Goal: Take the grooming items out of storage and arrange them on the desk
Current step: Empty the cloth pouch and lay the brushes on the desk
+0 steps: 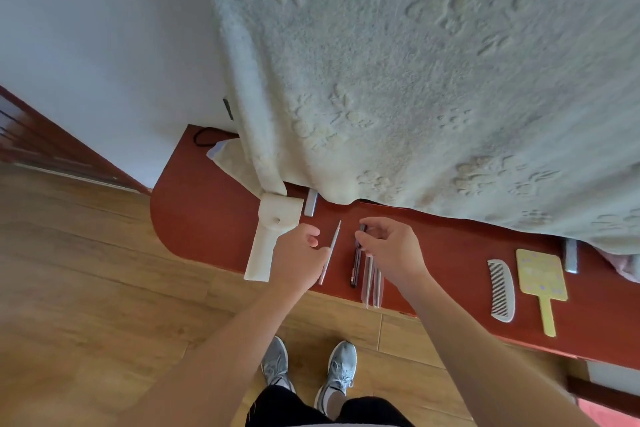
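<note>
Showing no readable writing: comb (501, 290), mirror (541, 279), desk (207, 215).

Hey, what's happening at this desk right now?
A person stands at a red-brown desk, laying out grooming items. The left hand touches a thin silver stick; the right hand pinches the top of a dark pen-like tool beside two clear tubes. A cream pouch, comb and yellow mirror already lie there.

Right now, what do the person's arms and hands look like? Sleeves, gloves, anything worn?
Both forearms are bare up to the frame's edge: no sleeves in view. The left hand and right hand have no gloves, and no rings, watch or bands show. Nails look short. Lower down: dark trousers and grey lace-up sneakers.
</note>
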### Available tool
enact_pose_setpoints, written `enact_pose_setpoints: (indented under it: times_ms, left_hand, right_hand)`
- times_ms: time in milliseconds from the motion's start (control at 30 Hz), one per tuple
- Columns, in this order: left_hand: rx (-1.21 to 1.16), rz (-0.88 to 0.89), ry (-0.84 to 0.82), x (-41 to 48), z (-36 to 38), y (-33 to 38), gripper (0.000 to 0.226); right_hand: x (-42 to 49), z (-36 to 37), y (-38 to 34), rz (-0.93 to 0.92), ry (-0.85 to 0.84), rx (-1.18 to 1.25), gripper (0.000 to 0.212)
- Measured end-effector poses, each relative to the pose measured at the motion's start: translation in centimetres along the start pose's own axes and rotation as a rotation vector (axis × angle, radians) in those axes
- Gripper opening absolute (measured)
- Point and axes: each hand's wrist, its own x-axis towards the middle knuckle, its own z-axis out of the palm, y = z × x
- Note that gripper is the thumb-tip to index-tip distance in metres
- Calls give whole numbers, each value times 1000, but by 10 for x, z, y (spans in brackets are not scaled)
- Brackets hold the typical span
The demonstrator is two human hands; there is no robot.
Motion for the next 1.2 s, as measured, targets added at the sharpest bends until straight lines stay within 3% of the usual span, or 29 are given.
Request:
enact_pose_setpoints:
  times_ms: [267,767,867,1200]
  left_hand:
    - [-152,-35,-18,-16,-45,-25,32]
    - [-160,-20,-109,-25,-92,-71,39]
    - [-159,-8,-115,-23,-98,-76,40]
    - [-114,37,-115,-12,-110,-70,39]
  right_hand:
    - [22,43,-12,-2,-42,-163,25]
    - [58,126,-1,-10,-73,-535,23]
    - [61,133,0,2,-64,-571,10]
    - [55,130,-10,-9,15,-607,14]
